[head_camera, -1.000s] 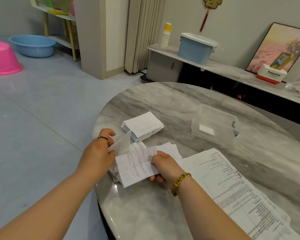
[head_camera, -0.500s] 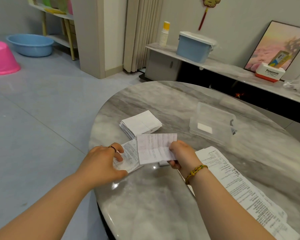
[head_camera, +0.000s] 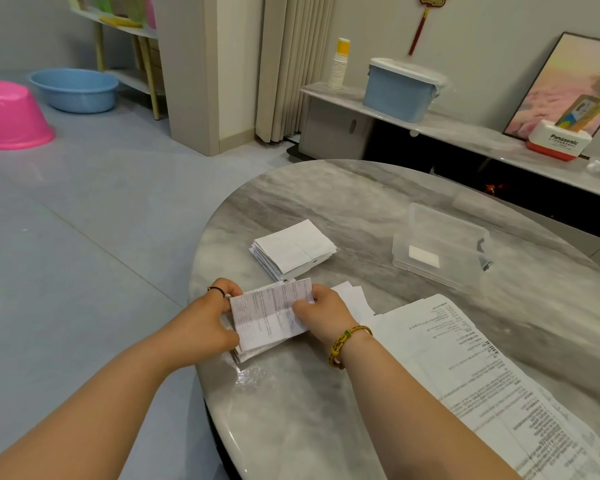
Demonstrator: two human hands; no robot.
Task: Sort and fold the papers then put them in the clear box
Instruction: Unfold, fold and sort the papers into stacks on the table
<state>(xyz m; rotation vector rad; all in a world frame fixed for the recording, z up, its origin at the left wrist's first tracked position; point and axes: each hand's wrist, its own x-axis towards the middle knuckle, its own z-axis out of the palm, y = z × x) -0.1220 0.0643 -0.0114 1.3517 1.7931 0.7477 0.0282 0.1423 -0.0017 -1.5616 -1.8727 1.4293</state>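
A small printed paper (head_camera: 269,315) lies on top of a low pile of similar slips at the near left of the marble table (head_camera: 361,202). My left hand (head_camera: 207,320) grips its left edge, and my right hand (head_camera: 321,311) pinches its right edge. Behind them sits a stack of folded white papers (head_camera: 293,249). The clear box (head_camera: 440,245) stands open at the right with one white slip inside. Large printed sheets (head_camera: 482,368) spread along the table's right side under my right forearm.
The table's curved edge runs just left of my hands, with grey floor beyond. A pink basin (head_camera: 11,114) and a blue basin (head_camera: 73,88) sit on the floor. A low shelf (head_camera: 465,136) behind holds a blue bin (head_camera: 400,90), paper cups and a framed picture.
My right hand carried the printed slip out to the right, then brought it back onto the pile by my left hand. Both hands now hold it there.
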